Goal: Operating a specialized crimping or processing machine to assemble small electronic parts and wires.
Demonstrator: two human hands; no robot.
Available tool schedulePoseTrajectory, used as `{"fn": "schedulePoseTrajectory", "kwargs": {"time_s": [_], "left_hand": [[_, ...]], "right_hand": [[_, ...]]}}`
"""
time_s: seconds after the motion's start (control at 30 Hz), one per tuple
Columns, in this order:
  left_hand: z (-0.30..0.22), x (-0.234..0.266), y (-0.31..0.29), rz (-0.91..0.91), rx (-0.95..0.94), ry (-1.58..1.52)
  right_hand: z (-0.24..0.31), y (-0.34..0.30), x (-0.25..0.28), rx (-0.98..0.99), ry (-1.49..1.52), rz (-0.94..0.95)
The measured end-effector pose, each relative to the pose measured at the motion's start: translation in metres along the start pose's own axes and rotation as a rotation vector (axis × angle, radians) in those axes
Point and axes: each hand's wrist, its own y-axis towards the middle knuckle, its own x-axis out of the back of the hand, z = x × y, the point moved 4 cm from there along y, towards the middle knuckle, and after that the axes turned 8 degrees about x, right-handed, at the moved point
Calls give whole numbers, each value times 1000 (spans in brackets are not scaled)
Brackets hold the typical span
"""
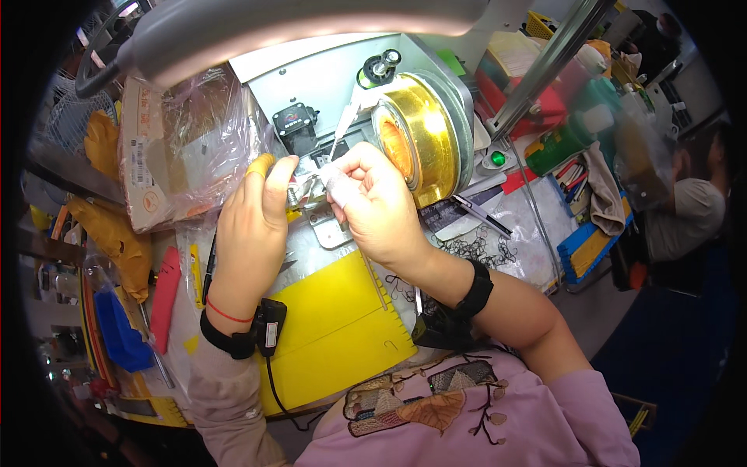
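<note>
My left hand is at the small metal fixture of a bench machine. A yellow wrap covers one of its fingertips, and its fingers are bent together around something too small to make out. Close beside it, my right hand makes a pinch, with a whitish wrap on one finger; what sits in the pinch is hidden. Just above the right fingers, a slim white pointed piece slants down toward the fixture. To the right of that hand stands a large shiny gold drum.
A yellow board lies below my hands. Thin black curved pieces lie tangled at right. At left are a plastic-covered carton, a blue bin and a red strip. A lamp hangs overhead. Another person sits far right.
</note>
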Motion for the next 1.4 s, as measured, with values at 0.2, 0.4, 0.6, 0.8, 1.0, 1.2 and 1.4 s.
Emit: {"fn": "schedulePoseTrajectory", "kwargs": {"time_s": [0.2, 0.4, 0.6, 0.8, 1.0, 1.2, 1.4], "left_hand": [[-8, 16, -1, 18, 4, 237], [-13, 17, -27, 379, 389, 346], [-3, -3, -40, 349, 387, 355], [2, -6, -41, 434, 354, 301], [11, 24, 0, 288, 224, 36], [-11, -4, 85, 224, 334, -849], [-32, -25, 124, 344, 22, -954]], "right_hand": [[2, -3, 1, -75, 21, 53], [4, -1, 4, -68, 5, 41], [8, -1, 0, -102, 51, 48], [4, -2, 2, -91, 99, 51], [3, -4, 8, -154, 356, 73], [3, -8, 6, -108, 203, 45], [5, -16, 6, -91, 201, 61]]}}
